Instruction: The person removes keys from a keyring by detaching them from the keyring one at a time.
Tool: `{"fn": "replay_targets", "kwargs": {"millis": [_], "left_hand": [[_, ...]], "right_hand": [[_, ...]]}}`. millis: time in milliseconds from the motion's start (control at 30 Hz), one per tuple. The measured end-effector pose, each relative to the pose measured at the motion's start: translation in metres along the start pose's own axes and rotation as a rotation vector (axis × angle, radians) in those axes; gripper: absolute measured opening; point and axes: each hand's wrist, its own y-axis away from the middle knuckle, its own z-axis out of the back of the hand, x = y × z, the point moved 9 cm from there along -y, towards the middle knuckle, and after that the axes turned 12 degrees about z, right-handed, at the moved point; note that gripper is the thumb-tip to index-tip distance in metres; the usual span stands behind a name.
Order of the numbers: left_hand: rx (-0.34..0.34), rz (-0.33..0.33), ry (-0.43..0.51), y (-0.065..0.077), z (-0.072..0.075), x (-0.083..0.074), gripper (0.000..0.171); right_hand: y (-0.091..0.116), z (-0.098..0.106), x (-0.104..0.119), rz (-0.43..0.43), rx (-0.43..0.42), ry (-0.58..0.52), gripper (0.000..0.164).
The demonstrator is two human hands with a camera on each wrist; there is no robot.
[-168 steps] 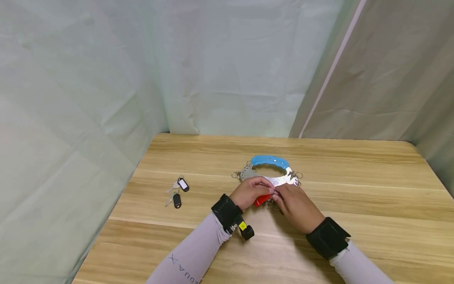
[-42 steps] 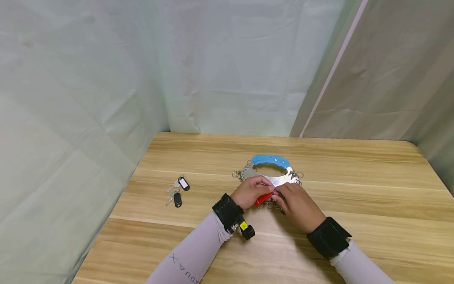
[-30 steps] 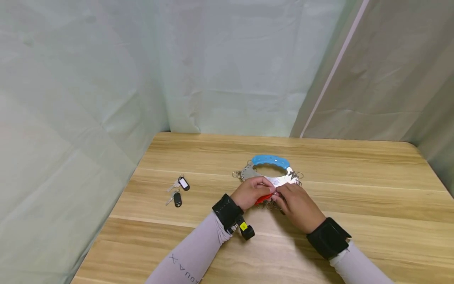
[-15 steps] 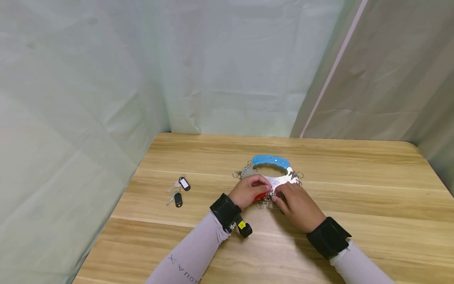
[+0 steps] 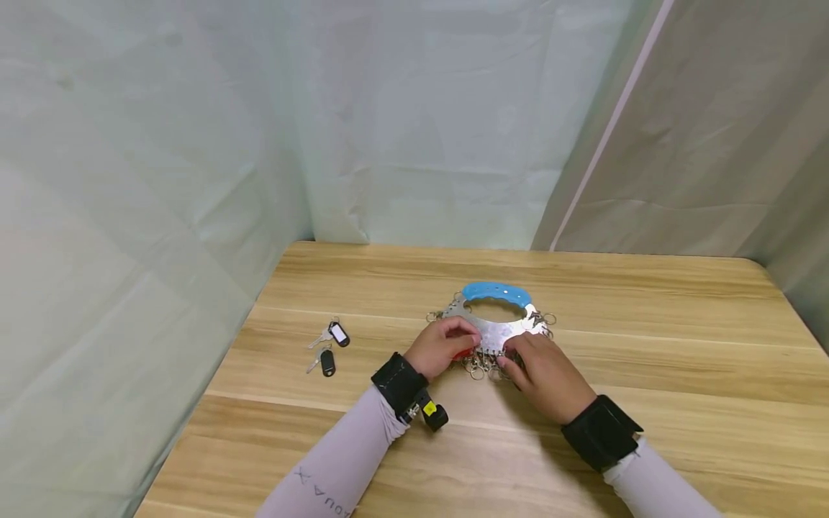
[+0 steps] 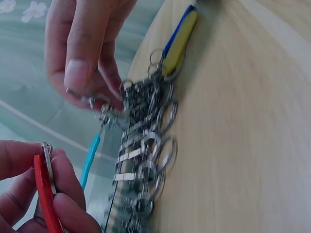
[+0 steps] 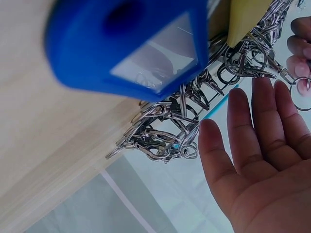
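A silver metal key holder (image 5: 494, 332) with a blue handle (image 5: 496, 291) lies on the table, its edge hung with several swivel clasps and rings. At the edge's left, my left hand (image 5: 435, 351) pinches a red key tag (image 6: 44, 199) with a narrow metal piece beside it, perhaps a key. My right hand (image 5: 550, 374) stays at the front edge, thumb and fingers at a small swivel clasp (image 6: 86, 98); in the right wrist view its fingers (image 7: 265, 126) look nearly straight and a fingertip meets a clasp. The thumb's contact is partly hidden.
Two keys with black tags, one farther (image 5: 338, 334) and one nearer (image 5: 327, 362), lie at the left of the wooden table (image 5: 680, 324). A blue tag (image 7: 121, 53) and a yellow tag (image 6: 180, 43) hang beside the clasps. Curtains (image 5: 421, 129) surround the table.
My left hand has drawn left, away from my right hand, with the red key tag in its fingers. More of the clasps and front edge shows. My right hand has hardly moved.
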Motion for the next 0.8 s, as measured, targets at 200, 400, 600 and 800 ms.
{"fn": "replay_targets", "kwargs": {"millis": [200, 400, 600, 800], "left_hand": [[-0.057, 0.006, -0.027, 0.003, 0.023, 0.005, 0.008], [-0.101, 0.036, -0.052, 0.008, 0.044, 0.013, 0.008], [-0.159, 0.054, -0.061, 0.013, 0.068, 0.02, 0.011], [-0.221, 0.073, -0.125, 0.019, 0.092, 0.027, 0.006]], "right_hand": [[0.0, -0.002, -0.001, -0.002, 0.003, 0.001, 0.016], [-0.001, -0.003, -0.001, -0.005, 0.003, -0.005, 0.016], [-0.002, -0.004, 0.0, -0.007, 0.008, -0.004, 0.013], [-0.002, -0.004, 0.001, -0.005, 0.009, -0.002, 0.011]]}}
